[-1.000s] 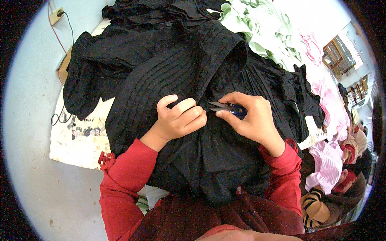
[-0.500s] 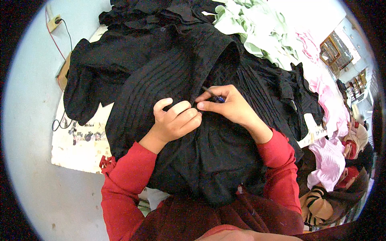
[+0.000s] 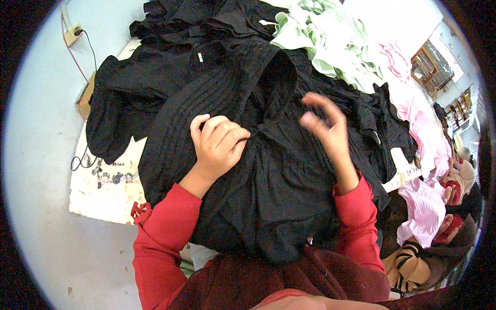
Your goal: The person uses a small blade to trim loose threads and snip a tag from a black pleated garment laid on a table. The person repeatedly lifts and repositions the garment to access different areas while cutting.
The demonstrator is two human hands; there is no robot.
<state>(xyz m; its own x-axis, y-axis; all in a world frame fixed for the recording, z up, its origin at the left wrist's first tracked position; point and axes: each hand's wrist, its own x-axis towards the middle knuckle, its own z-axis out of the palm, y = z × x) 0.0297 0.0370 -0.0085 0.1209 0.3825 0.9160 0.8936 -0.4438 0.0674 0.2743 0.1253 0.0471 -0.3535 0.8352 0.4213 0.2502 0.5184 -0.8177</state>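
on the table point(image 3: 95, 194), black pleated garment point(image 3: 289, 181) under both hands point(image 3: 214, 147) point(image 3: 333, 129)

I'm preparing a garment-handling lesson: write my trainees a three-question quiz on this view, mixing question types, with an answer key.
1. True or false: the fingers of the left hand are closed on the black pleated garment.

2. Multiple choice: where does the pale green cloth lie?
A) Under the left forearm
B) Beyond the hands, toward the upper right of the picture
C) On the person's lap

3. Fill the gap: above the black fabric, the right hand holds its thumb and index finger ____ (together/apart).

Key: 1. True. 2. B. 3. Apart.
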